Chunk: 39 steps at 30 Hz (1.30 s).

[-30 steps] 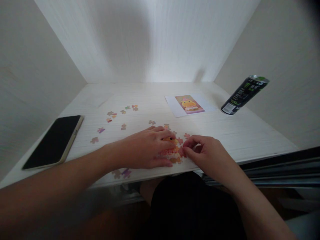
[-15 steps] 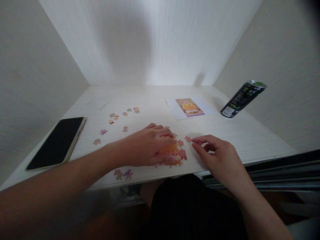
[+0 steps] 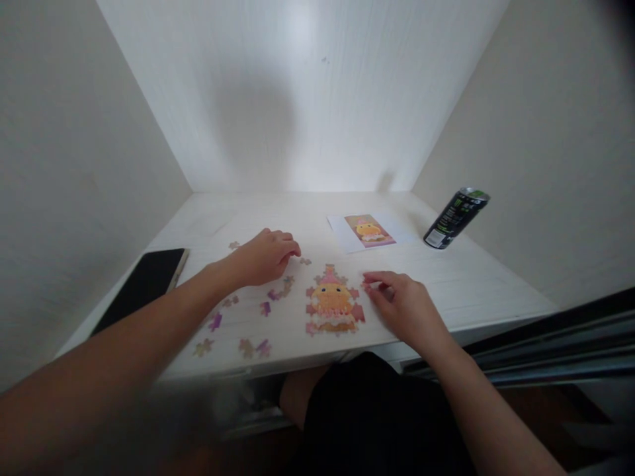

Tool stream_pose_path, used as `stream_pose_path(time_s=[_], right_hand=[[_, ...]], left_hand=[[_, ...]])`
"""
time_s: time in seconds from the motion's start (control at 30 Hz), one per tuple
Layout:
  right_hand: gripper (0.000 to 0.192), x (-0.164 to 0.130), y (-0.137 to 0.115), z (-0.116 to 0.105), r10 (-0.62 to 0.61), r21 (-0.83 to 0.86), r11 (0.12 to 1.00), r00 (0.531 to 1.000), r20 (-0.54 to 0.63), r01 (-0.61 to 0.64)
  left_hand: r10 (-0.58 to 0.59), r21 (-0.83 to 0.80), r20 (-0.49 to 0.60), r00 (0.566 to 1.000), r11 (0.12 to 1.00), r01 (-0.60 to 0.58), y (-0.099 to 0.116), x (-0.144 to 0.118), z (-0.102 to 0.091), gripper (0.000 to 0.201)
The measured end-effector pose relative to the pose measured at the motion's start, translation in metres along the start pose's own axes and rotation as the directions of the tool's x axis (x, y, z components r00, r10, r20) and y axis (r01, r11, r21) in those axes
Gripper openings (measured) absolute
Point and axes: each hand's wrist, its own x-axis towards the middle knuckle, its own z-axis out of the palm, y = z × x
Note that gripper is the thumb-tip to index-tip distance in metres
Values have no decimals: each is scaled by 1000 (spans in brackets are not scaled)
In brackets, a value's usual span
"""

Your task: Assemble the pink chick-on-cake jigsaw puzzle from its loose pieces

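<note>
I look down at a white worktop (image 3: 446, 277) with walls on three sides. In the middle, near me, lies a small puzzle (image 3: 333, 304) that is partly put together. It shows a yellow creature with pink bits around it.

My right hand (image 3: 404, 305) rests on the worktop just right of the puzzle. Its fingers (image 3: 380, 277) are pressed together on a little pink piece (image 3: 368, 285), pinching it close to the puzzle's right edge. I think I hold it there because it belongs on that side.

My left hand (image 3: 262, 256) reaches further away and to the left, over the loose pieces (image 3: 278, 291). Its fingers are curled down, with the tips on the worktop. I cannot tell if they hold a piece. More loose pieces lie spread out left of the puzzle, flat and apart, so each one is easy to see.

A picture card (image 3: 370, 230) lies far behind the puzzle, face up. It shows the same yellow creature, so it may be the guide to copy. A dark can (image 3: 455, 218) stands at the far right, out of the way. A black phone (image 3: 143, 285) lies at the left edge.
</note>
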Motion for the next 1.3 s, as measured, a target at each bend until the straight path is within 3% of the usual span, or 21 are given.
stream_pose_path(time_s=[0.17, 0.4, 0.53, 0.63, 0.8, 1.0, 1.17, 1.3], right_hand=[[31, 4, 7, 2, 26, 135, 990, 999, 23, -29], [23, 16, 20, -8, -1, 336, 939, 979, 204, -69], [17, 26, 17, -20, -42, 418, 903, 949, 313, -98], [19, 22, 10, -26, -15, 492, 855, 942, 336, -162], [19, 1, -1, -20, -26, 585, 771, 906, 424, -252], [12, -8, -7, -7, 30, 494, 846, 943, 330, -199], [9, -5, -8, -16, 38, 463, 851, 906, 421, -250], [7, -6, -11, -17, 53, 397, 889, 912, 406, -228]], left_hand=[[55, -26, -10, 998, 998, -55, 6, 1, 6, 31], [179, -114, -79, 981, 976, -188, 27, 1, 9, 26], [358, -223, -86, 930, 902, -369, 53, -5, 5, 31], [453, -285, -21, 891, 852, -440, 68, -7, 7, 40], [435, -238, 38, 899, 878, -415, 72, -6, 10, 42], [393, -186, 57, 918, 908, -377, 72, -6, 9, 42], [391, -173, 42, 920, 909, -378, 72, -7, 10, 41], [399, -169, 38, 916, 906, -388, 71, -7, 10, 41]])
